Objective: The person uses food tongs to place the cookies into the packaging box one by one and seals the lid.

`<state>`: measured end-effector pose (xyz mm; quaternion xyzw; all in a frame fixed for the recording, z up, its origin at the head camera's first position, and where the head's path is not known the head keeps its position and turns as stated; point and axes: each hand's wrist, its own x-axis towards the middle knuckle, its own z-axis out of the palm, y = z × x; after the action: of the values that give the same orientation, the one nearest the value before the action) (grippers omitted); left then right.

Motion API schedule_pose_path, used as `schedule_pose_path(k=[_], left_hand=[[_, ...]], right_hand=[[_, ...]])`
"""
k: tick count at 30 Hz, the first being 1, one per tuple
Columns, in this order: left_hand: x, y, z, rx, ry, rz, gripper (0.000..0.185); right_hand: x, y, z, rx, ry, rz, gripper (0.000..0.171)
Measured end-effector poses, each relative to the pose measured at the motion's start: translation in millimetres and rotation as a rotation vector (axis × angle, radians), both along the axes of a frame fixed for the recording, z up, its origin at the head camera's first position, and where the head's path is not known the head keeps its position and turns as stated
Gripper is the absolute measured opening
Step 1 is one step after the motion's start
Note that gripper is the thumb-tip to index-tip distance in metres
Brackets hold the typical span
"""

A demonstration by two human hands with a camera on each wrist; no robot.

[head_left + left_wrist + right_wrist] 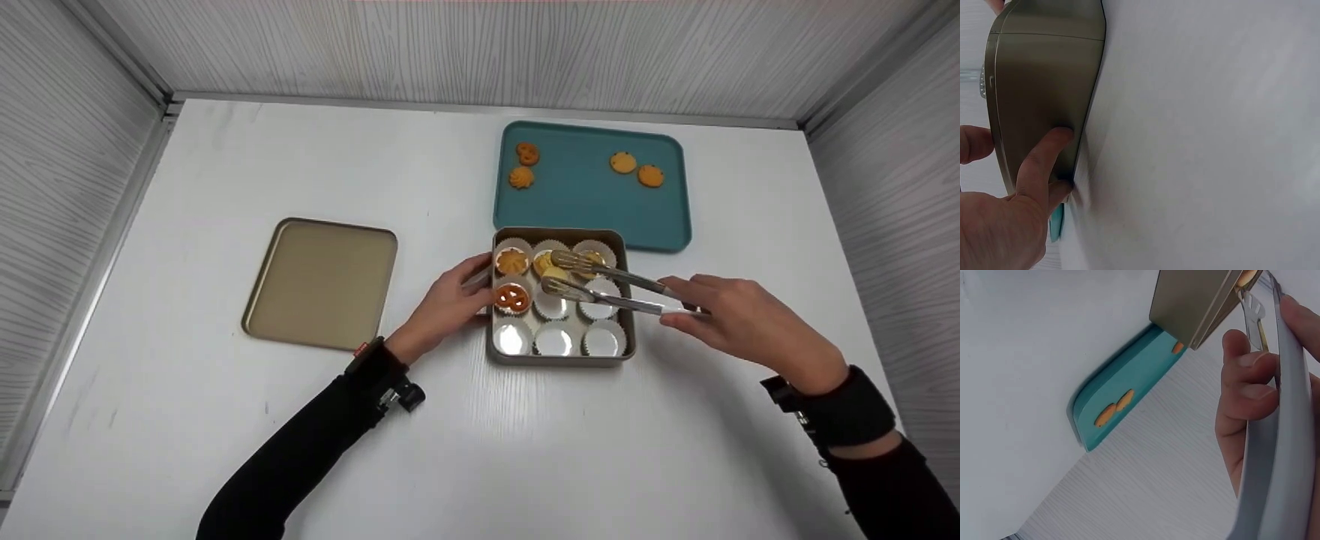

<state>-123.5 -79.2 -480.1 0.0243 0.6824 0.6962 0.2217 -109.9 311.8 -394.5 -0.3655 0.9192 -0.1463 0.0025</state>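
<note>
A square metal tin (559, 361) holds rows of white paper cups, some with cookies. Against its left side is my left hand (450, 300); in the left wrist view its fingers press the tin's outer wall (1033, 84), the thumb tip at the rim. My right hand (739, 319) grips metal tongs (637, 304), whose tips reach over the tin from the right. Between the tips shows a pale yellow cookie (556, 274), above the middle cups. A swirled cookie (512, 262) and a pretzel-shaped cookie (512, 298) sit in left-hand cups. The front-row cups (555, 340) are empty.
Behind the tin lies a teal tray (577, 202) with a pretzel-shaped cookie (528, 154), a swirled cookie (521, 178) and two round cookies (650, 176). A shallow gold-coloured square lid (322, 285) lies on the white table to the left. Grey panels (480, 52) enclose the table.
</note>
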Motion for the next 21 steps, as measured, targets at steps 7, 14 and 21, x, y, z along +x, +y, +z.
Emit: schedule_pose_path(k=[7, 14, 21], left_hand=[[-0.8, 1.0, -0.8, -0.002, -0.013, 0.005, 0.066], [-0.5, 2.2, -1.6, 0.019, -0.011, 0.007, 0.066], [-0.7, 1.1, -1.9, 0.005, 0.004, 0.007, 0.067]], right_hand=[[3.6, -3.7, 1.3, 0.060, -0.015, -0.013, 0.042], [7.3, -3.5, -2.8, 0.092, 0.014, 0.000, 0.045], [7.9, -6.4, -3.7, 0.105, -0.013, -0.019, 0.049]])
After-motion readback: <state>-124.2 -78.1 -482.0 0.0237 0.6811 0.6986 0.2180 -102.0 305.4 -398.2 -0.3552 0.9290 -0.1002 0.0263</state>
